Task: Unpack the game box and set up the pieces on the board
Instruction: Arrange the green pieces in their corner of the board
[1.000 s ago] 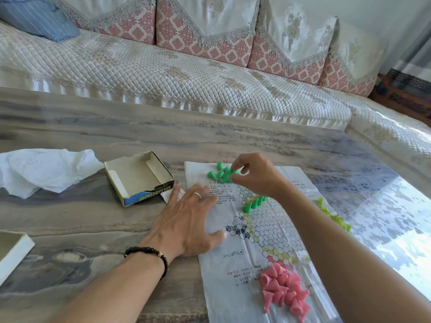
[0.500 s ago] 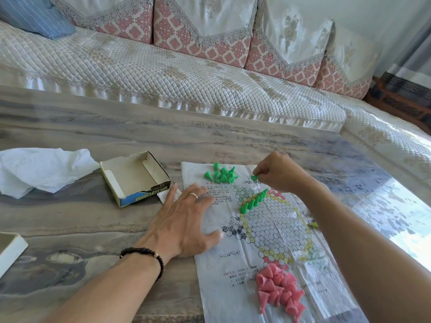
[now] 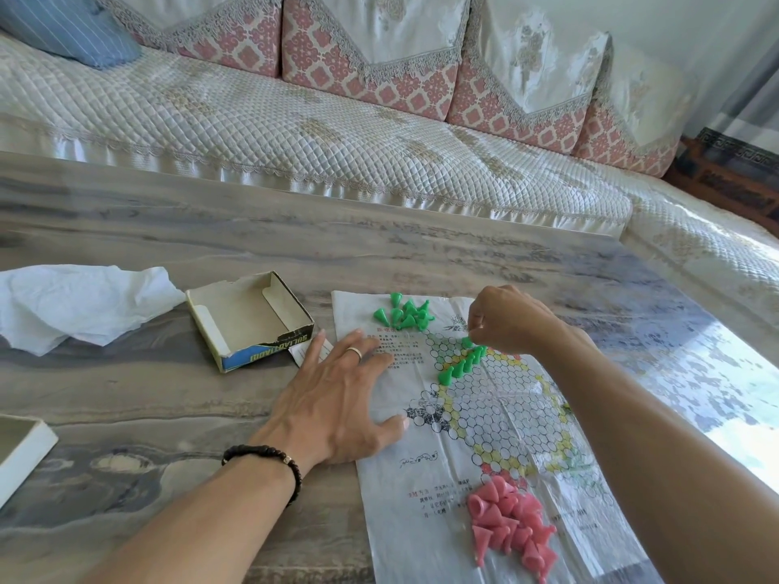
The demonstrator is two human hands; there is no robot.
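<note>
A thin paper game board (image 3: 493, 419) printed with a hexagon of circles lies on the table. My left hand (image 3: 337, 402) rests flat on its left edge, fingers spread. My right hand (image 3: 503, 320) pinches a green cone piece (image 3: 467, 341) at the top of a short diagonal row of green cones (image 3: 459, 365) standing on the board. A loose heap of green cones (image 3: 406, 313) lies at the board's far edge. Pink cones (image 3: 512, 524) are piled at its near edge.
An open, empty game box (image 3: 248, 320) sits left of the board, with crumpled white paper (image 3: 80, 305) beyond it. A white box lid (image 3: 21, 448) pokes in at the left edge. A sofa (image 3: 337, 132) runs behind the marble table (image 3: 126, 415).
My right hand left the green heap with a cone and came down to the upper end of the diagonal row. My left hand stayed flat on the board.
</note>
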